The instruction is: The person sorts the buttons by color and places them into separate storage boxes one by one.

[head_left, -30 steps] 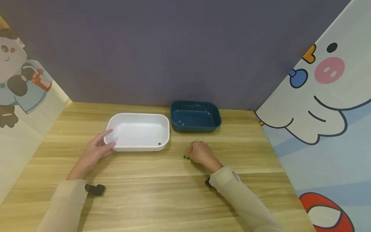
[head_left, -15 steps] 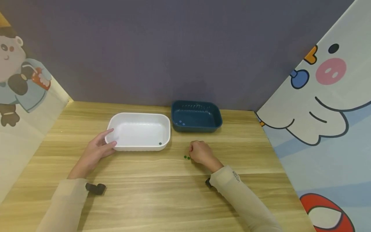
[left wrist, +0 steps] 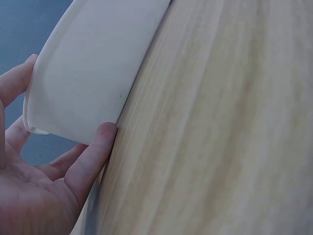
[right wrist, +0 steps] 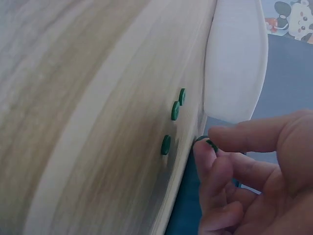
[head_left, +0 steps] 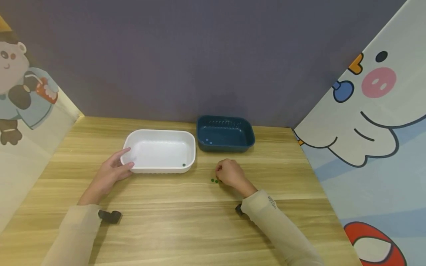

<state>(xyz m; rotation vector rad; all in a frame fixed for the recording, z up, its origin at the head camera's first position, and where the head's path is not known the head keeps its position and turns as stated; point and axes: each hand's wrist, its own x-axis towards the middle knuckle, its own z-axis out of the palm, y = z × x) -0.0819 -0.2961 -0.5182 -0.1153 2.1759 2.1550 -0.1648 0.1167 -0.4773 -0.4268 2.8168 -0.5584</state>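
My left hand (head_left: 112,173) grips the left end of a white plastic basin (head_left: 158,150), thumb on the near wall and fingers at the rim. One small dark disc (head_left: 184,165) lies inside, at the near right corner. My right hand (head_left: 230,173) is raised slightly over the table, pinching a small green disc (right wrist: 207,142) between thumb and forefinger. Below it, three more green discs (right wrist: 175,110) lie on the wood in the right wrist view; in the head view, two green discs (head_left: 214,181) show clearly beside the fingers.
A dark blue basin (head_left: 226,148) stands right of the white one, near the back wall (head_left: 199,66), with two small round marks or discs (head_left: 208,141) in its left near corner. Cartoon-printed panels (head_left: 376,136) flank the wooden table (head_left: 173,221).
My right hand lifts slightly, its fingertips now a little above the table. My left hand and the white basin keep their place.
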